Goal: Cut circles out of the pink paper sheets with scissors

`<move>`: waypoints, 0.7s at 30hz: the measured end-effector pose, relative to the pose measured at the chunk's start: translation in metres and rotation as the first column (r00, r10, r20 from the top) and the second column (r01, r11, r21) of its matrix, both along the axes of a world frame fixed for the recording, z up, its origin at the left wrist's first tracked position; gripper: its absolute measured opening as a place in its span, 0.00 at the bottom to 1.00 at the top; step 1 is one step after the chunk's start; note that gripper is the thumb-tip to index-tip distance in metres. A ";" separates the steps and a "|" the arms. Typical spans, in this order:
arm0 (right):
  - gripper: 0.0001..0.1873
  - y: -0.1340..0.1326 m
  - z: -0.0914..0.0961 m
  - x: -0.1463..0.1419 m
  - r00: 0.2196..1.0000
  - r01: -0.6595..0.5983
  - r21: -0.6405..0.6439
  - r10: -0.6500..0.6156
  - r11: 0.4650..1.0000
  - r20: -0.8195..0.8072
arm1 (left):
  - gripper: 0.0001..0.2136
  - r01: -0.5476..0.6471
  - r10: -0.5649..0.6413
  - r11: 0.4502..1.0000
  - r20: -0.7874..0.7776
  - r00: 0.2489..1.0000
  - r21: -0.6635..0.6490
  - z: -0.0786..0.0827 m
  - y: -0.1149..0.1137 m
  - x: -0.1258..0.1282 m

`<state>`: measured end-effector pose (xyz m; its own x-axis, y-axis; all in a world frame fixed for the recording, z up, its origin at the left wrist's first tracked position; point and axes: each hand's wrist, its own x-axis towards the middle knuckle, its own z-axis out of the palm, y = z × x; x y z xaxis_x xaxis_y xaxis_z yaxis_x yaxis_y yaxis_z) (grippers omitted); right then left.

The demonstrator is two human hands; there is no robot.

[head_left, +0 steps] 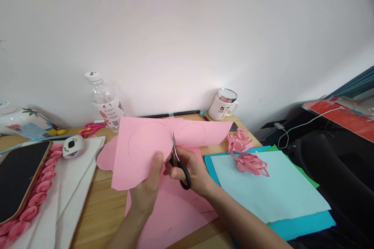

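Note:
My left hand pinches the lower edge of a pink paper sheet, its thumb lying on the front. Circles are drawn in thin lines on this sheet, a large one at left and a smaller one to the right. My right hand grips black-handled scissors, whose blades point up at the paper between the two circles. Below both hands lies more pink paper on the table, with faint curved lines. A rounded pink paper piece shows behind the held sheet at left.
Crumpled pink scraps rest on light blue paper at right. A white mug and a plastic bottle stand by the wall. At left are a phone, rolled pink paper roses and pink scissors.

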<state>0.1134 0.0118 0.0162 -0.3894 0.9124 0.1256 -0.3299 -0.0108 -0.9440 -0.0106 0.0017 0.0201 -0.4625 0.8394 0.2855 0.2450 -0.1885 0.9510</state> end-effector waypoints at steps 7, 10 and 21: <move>0.27 0.000 0.001 0.000 1.000 0.017 -0.027 -0.017 0.999 0.018 | 0.16 -0.021 0.021 1.000 -0.009 1.000 0.003 0.000 0.000 0.000; 0.27 0.000 0.001 -0.001 1.000 0.020 -0.040 -0.019 0.999 0.014 | 0.17 -0.013 0.012 1.000 0.012 1.000 0.006 0.001 0.000 0.000; 0.24 -0.001 0.002 -0.002 0.999 0.034 -0.057 -0.034 0.998 0.012 | 0.17 -0.026 0.027 0.999 0.016 1.000 -0.023 -0.002 0.000 -0.002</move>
